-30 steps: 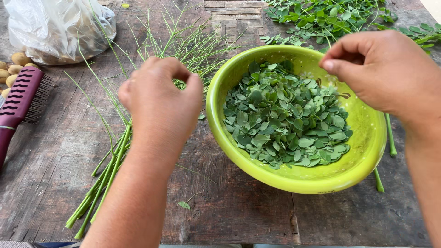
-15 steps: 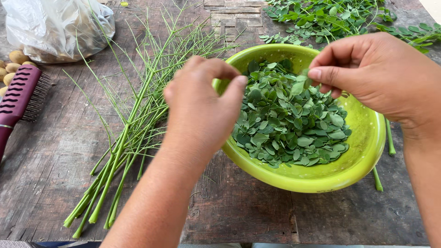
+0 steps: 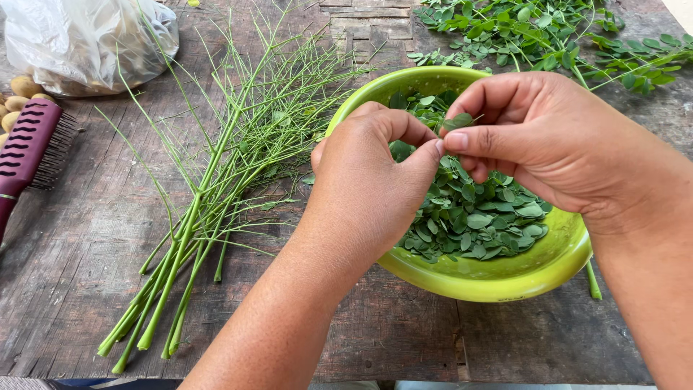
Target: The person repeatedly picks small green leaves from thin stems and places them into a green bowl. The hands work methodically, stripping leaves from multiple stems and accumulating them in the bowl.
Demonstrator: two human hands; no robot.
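A lime-green bowl on the worn wooden table holds a heap of small green leaves. Both hands hover over the bowl, fingertips meeting. My right hand pinches a small leafy sprig between thumb and forefinger. My left hand has its fingers curled, thumb and forefinger touching the same sprig beside the right thumb. A pile of stripped green stems lies left of the bowl.
Leafy branches lie at the back right. A clear plastic bag sits at the back left. A maroon hairbrush and some small brown fruits rest at the left edge.
My left hand has moved right from the stem pile to over the bowl. The right hand has shifted left to meet it, and both now pinch the sprig.
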